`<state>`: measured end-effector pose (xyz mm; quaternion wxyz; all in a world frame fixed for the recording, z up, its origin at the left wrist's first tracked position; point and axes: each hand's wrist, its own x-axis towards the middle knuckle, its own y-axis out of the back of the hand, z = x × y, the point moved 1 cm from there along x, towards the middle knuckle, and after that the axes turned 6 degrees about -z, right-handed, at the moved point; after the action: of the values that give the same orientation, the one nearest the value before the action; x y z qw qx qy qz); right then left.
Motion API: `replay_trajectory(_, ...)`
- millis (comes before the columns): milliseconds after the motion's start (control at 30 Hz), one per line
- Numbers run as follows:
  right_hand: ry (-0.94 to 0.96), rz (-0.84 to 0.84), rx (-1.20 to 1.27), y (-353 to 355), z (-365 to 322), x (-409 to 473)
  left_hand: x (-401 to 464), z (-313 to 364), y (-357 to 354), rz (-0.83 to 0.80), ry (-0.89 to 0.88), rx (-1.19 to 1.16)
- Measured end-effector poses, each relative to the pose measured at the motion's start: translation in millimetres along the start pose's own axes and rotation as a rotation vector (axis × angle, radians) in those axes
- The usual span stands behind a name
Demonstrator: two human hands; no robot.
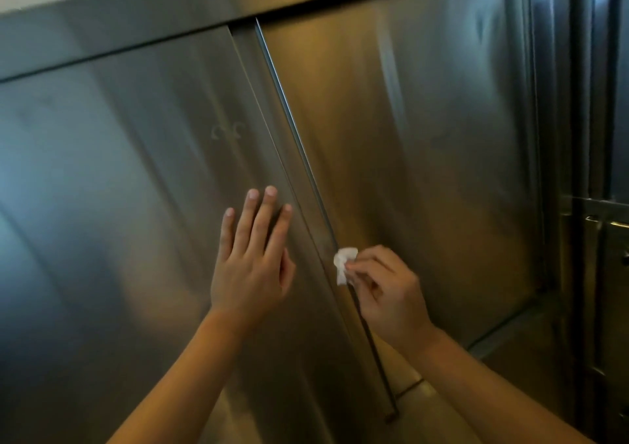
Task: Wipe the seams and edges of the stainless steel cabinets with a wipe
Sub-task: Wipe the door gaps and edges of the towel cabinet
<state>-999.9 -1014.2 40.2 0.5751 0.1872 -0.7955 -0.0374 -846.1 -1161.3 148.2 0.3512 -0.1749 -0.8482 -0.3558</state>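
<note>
1. The wipe (pixel 343 265) is a small, crumpled white wad, bunched into soft folds, with a short tail hanging below the fingertips that hold it.
2. It sits against the vertical seam (pixel 299 147) between two stainless steel cabinet doors, low on that seam, at the raised edge strip of the right door (pixel 425 137).
3. The right hand (pixel 388 293) pinches the wipe between thumb and curled fingers, knuckles turned outward, and presses it to the seam.
4. The left hand (pixel 253 256) is released: its fingers are straight and slightly spread, lying flat on the left door (pixel 119 171) just beside the seam, holding nothing.
5. The doors are brushed steel with soft streaked reflections, warmer in tone on the right door and cooler on the left one; a faint curled smudge (pixel 228 131) shows on the left door above the flat hand.
6. A steel header band (pixel 136 18) runs above both doors.
7. At the far right stands another steel unit with a latch (pixel 599 220).
</note>
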Motion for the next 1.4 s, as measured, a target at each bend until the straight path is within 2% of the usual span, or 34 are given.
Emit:
replay_trajectory(133,-0.010,0.161,0.038,29.8,-26.8,93.7,0.2,-1.5,-1.5,-0.017,-0.014,0.013)
replay_trajectory(300,-0.171,0.291,0.228,38.1,-41.3,177.1,-0.3,-2.2,-2.2,-0.005,-0.020,0.019)
replay_trajectory(533,-0.127,0.243,0.262,27.4,-55.0,226.9,0.7,-2.5,-3.4,-0.015,-0.017,0.055)
replay_trajectory(667,-0.124,0.235,0.280,28.1,-52.2,225.8,1.3,-0.9,-3.5,-0.003,-0.015,0.048)
replay_trajectory(967,-0.076,0.260,0.032,6.3,-40.5,201.6,0.2,-1.6,-5.3,0.004,-0.027,0.049)
replay_trajectory(1400,-0.217,0.167,0.074,-27.2,-11.0,55.2,-0.2,-0.4,-5.2,0.008,-0.003,0.029)
